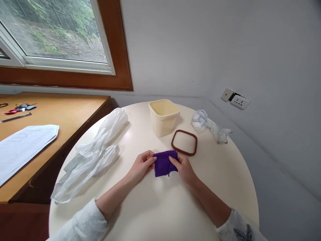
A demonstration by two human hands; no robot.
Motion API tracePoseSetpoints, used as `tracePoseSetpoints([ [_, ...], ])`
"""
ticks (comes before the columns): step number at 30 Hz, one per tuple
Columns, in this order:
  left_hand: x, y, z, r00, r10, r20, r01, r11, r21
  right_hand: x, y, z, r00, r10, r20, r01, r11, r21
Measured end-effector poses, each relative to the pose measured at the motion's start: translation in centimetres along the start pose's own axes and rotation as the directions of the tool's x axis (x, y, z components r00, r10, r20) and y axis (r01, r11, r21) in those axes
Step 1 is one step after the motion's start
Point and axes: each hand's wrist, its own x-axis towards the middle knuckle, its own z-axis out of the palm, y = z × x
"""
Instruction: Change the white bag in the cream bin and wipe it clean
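Observation:
A folded piece of purple cloth [164, 164] with frayed lower edges is stretched between my two hands, above the middle of the round table. My left hand [142, 163] pinches its left side, thumb in front. On the other side, my right hand [185, 167] grips the upper right part, its thumb pressed on the front and the other fingers behind. Just beyond my right hand lies a brown rounded-square frame [185, 153], flat on the table. Farther back stands a cream plastic bin [164, 122], open at the top.
A white plastic bag [100, 137] sprawls along the left of the round table [160, 214]. Crumpled whitish plastic [218, 132] lies at the back right. To the left, a wooden desk [72, 107] holds papers [23, 147] and small tools. A wall with sockets [240, 101] borders the right.

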Motion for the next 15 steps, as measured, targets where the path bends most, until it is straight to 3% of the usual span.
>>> tracePoseSetpoints([
  [4,0.0,0.4,-0.1,1.0,-0.026,-0.016,0.027,0.999,0.044,0.3,-1.9,-1.5,0.993,0.109,-0.046,-0.097,0.973,0.207],
  [7,0.0,0.5,-0.3,0.999,-0.023,-0.031,0.025,0.997,0.07,0.7,-3.5,-4.0,0.977,0.078,-0.201,-0.016,0.956,0.292],
  [10,-0.1,0.6,-0.5,0.999,-0.042,-0.024,0.044,0.997,0.068,1.3,-4.2,-7.6,0.913,-0.024,-0.407,0.109,0.976,0.187],
  [15,-0.3,0.6,-0.4,0.998,-0.063,-0.016,0.064,0.995,0.071,1.6,-3.9,-12.6,0.792,-0.087,-0.604,0.075,0.996,-0.045],
])
